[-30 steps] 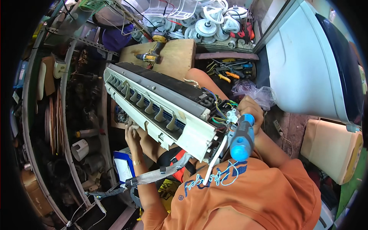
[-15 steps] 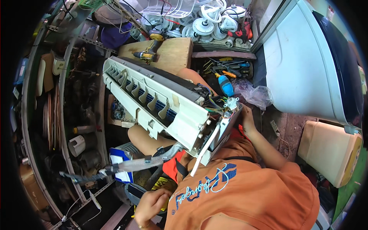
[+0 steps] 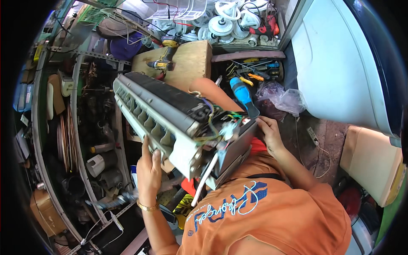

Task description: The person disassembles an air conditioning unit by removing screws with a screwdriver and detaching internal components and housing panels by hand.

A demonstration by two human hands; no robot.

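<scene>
The indoor unit of an air conditioner (image 3: 159,104) lies slanted across my lap, its casing off on top. It has a dark cylinder-like back and a row of pale louvre fins. Loose coloured wires (image 3: 212,121) crowd its right end beside a grey metal box (image 3: 233,153). My left hand (image 3: 149,172) grips the front lower edge, thumb and finger against it; some fingers are hidden. At the right end, my right hand (image 3: 270,135) is closed on the corner of the box. A white tube (image 3: 206,178) hangs down from that end.
Beyond the unit, a yellow-black cordless drill (image 3: 163,63) lies on a wooden box (image 3: 191,59). Hand tools (image 3: 257,72), a blue object (image 3: 242,93) and clear plastic bags (image 3: 284,100) lie to its right. A large white panel (image 3: 331,63) stands at right; metal shelving (image 3: 80,140) stands at left.
My left hand has risen from beside my lap to the unit's front edge. The unit has tilted, showing more of its dark back, and its right end has shifted left and toward me.
</scene>
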